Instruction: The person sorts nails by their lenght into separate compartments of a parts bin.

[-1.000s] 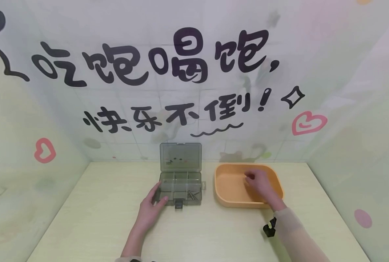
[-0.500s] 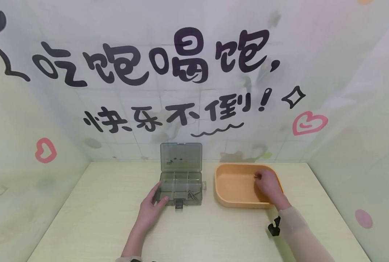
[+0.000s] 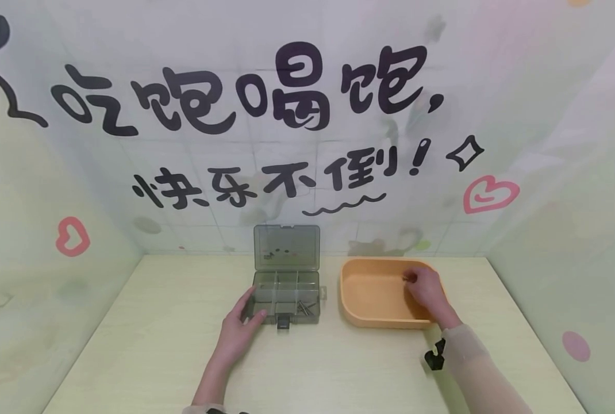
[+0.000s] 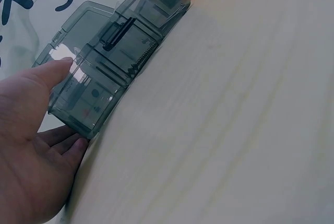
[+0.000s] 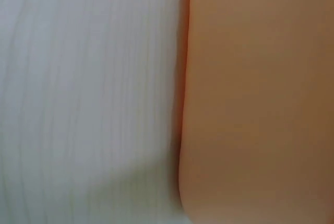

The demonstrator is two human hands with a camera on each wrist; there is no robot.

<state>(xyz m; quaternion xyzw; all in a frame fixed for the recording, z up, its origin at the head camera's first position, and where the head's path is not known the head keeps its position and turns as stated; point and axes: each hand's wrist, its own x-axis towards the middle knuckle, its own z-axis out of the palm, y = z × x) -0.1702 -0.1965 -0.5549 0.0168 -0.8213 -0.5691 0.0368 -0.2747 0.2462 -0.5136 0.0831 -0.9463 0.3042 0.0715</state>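
A translucent grey-green compartment box (image 3: 285, 290) stands on the table with its lid (image 3: 287, 247) raised against the wall. Slim metal pieces (image 3: 305, 309), like screws, lie in its front right compartment. My left hand (image 3: 237, 333) grips the box's left end; in the left wrist view its thumb (image 4: 55, 72) lies on the front side and the fingers are at the end near the table. Over the right part of an orange tray (image 3: 375, 290) is my right hand (image 3: 427, 292), fingers bent and pointing left. Whether they pinch anything is too small to tell.
The pale wooden table (image 3: 312, 368) reaches back to a wall (image 3: 209, 155) with black lettering. Walls flank it at left and right. A black latch (image 3: 283, 321) juts from the box's front. The tray stands a short way right of the box.
My right hand has moved right within the tray, mostly in the first half second, and is almost still since. The left hand and the box have stayed in place.
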